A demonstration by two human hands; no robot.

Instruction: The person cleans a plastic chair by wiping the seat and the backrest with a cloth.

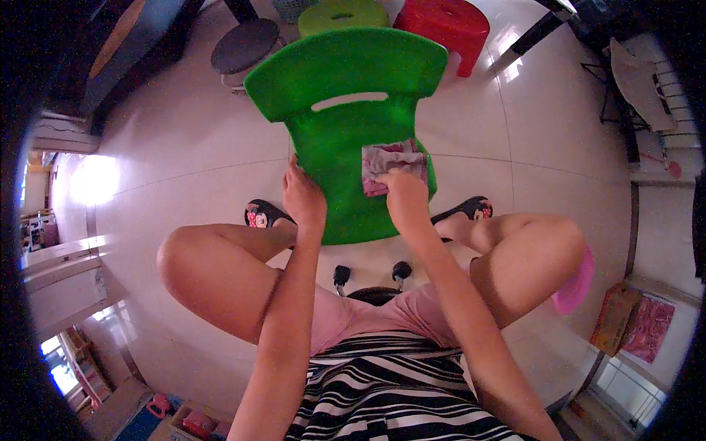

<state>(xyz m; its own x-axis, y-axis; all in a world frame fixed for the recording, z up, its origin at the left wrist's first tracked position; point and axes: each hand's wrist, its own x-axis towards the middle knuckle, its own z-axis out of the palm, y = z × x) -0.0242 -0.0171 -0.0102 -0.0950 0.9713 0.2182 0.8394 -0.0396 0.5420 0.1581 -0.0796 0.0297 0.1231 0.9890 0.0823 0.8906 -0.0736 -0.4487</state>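
A green plastic chair shell (346,140) with a slot near its far end lies between my legs. My left hand (304,197) is at its left edge, fingers pointing forward along the side, with the fingertips partly hidden. On the right part of the green surface lies a folded pinkish-grey cloth (396,162). My right hand (406,192) grips the near edge of this cloth and presses it against the chair.
Beyond the chair stand a grey round stool (246,45), a light green stool (346,15) and a red stool (448,26). Black sandals are on my feet. A pink object (575,283) shows by my right knee. Boxes stand at the lower right.
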